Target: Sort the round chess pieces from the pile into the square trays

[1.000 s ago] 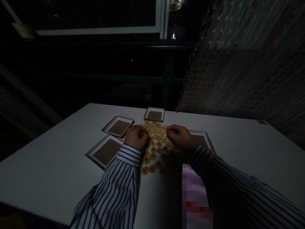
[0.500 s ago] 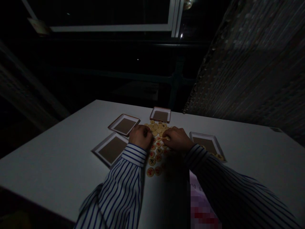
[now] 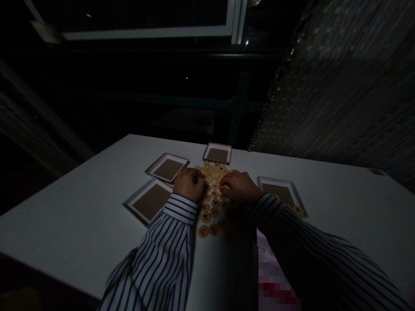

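Round wooden Chinese chess pieces (image 3: 214, 212) with red or black characters lie in rows down the middle of the white table (image 3: 81, 216). Behind them is a loose cluster of pieces (image 3: 210, 170), some showing plain faces. On the left of the pieces, my left hand (image 3: 189, 185) rests with its fingers curled closed; whatever they hold is hidden. From the right, my right hand (image 3: 240, 186) reaches in at the cluster's near edge, thumb and fingers pinched on a chess piece (image 3: 227, 187). Shadow darkens the pieces beneath my right hand.
Shallow box trays with brown bottoms surround the pieces: one at the back (image 3: 217, 154), two at the left (image 3: 168, 169) (image 3: 151, 201), and one at the right (image 3: 277, 190) with several pieces at its near edge. A bead curtain (image 3: 324, 95) hangs at the right.
The view has shifted slightly, so everything sits a little higher and further left. Both hands stay nearly in place among the pieces; no piece has clearly moved.
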